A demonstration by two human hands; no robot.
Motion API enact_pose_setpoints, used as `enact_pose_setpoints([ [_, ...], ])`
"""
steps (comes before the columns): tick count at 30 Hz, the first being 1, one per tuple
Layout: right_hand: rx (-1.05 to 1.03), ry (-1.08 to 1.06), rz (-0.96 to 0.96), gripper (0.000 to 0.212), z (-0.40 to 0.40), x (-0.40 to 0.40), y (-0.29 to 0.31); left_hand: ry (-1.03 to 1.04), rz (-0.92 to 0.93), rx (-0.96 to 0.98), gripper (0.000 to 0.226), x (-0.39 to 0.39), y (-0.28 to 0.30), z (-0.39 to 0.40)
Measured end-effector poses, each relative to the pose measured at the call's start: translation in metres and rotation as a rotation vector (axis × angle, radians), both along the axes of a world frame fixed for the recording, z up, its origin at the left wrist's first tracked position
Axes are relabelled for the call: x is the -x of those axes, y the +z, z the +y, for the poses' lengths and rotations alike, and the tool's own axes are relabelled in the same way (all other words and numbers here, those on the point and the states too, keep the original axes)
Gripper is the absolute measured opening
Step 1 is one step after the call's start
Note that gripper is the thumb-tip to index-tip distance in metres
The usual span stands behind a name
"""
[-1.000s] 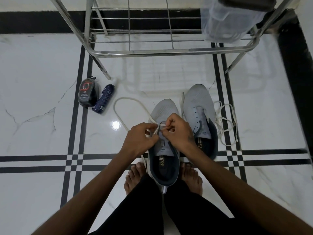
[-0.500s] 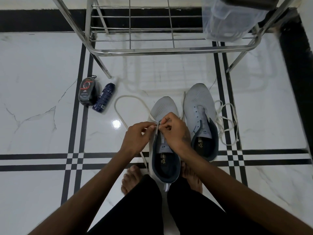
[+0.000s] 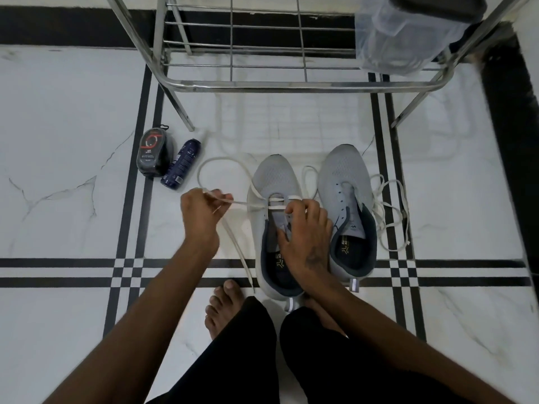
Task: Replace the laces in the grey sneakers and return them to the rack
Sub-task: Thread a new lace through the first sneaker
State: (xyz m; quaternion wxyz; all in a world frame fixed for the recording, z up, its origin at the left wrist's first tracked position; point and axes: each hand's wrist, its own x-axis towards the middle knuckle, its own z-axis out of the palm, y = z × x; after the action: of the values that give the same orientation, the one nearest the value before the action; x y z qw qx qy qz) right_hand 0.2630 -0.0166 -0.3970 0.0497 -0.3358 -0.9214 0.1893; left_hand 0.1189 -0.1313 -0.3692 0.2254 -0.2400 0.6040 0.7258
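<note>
Between my two hands the white lace [image 3: 246, 203] ran taut from the lowest eyelets of the left sneaker [image 3: 275, 223], which stood on the floor just ahead of my feet. My left hand [image 3: 201, 212] had its fingers pinched tight on that lace, out to the left of the shoe; my right hand [image 3: 306, 228] pressed down on the tongue with fingers curled over it, pinning the shoe. The risk, as I judged it, was pulling too hard from my pinch: the two ends could come out uneven, or the short end could slip back through its eyelet. If my right hand eased, the shoe could skid toward the pull. Just right of my holding hand sat the right sneaker [image 3: 345, 199], no lace in its eyelets, a loose lace [image 3: 390, 211] tangled beside it. Beyond both stood the rack [image 3: 291, 84].
</note>
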Motion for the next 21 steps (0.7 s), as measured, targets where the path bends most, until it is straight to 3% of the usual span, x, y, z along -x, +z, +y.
enact_pose_setpoints([
  [2,0.085,-0.003,0.026,0.039,0.000,-0.001,0.000,0.141,-0.028,0.061,0.021,0.013,0.006,-0.015],
  [3,0.139,-0.011,0.038,0.036,0.000,-0.001,0.000,0.077,0.045,0.214,0.015,0.017,0.008,-0.025],
  [5,0.212,-0.014,0.050,0.029,-0.004,0.000,0.000,-0.298,0.352,0.693,0.015,0.016,0.010,-0.043],
  [7,0.267,-0.020,0.083,0.017,-0.006,0.005,0.001,-0.710,0.732,1.076,0.034,0.007,0.007,-0.050],
  [8,0.318,-0.045,0.109,0.011,-0.006,0.007,0.002,-0.849,0.910,1.144,0.039,0.001,0.005,-0.046],
  [10,0.467,-0.113,0.122,0.011,-0.001,0.011,0.004,-1.036,1.112,1.044,0.036,-0.012,-0.004,-0.027],
  [12,0.580,-0.167,0.070,0.008,0.009,0.012,0.004,-1.167,1.069,0.923,0.025,-0.024,-0.010,-0.005],
  [14,0.603,-0.198,-0.008,0.004,0.019,0.013,0.004,-1.186,0.932,0.922,0.018,-0.029,-0.016,0.010],
  [17,0.627,-0.251,-0.043,0.007,0.025,0.014,0.003,-1.095,0.855,0.983,0.007,-0.014,-0.015,0.008],
  [21,0.598,-0.269,-0.044,0.009,0.022,0.013,0.000,-0.816,0.693,1.079,0.006,0.013,-0.001,-0.036],
])
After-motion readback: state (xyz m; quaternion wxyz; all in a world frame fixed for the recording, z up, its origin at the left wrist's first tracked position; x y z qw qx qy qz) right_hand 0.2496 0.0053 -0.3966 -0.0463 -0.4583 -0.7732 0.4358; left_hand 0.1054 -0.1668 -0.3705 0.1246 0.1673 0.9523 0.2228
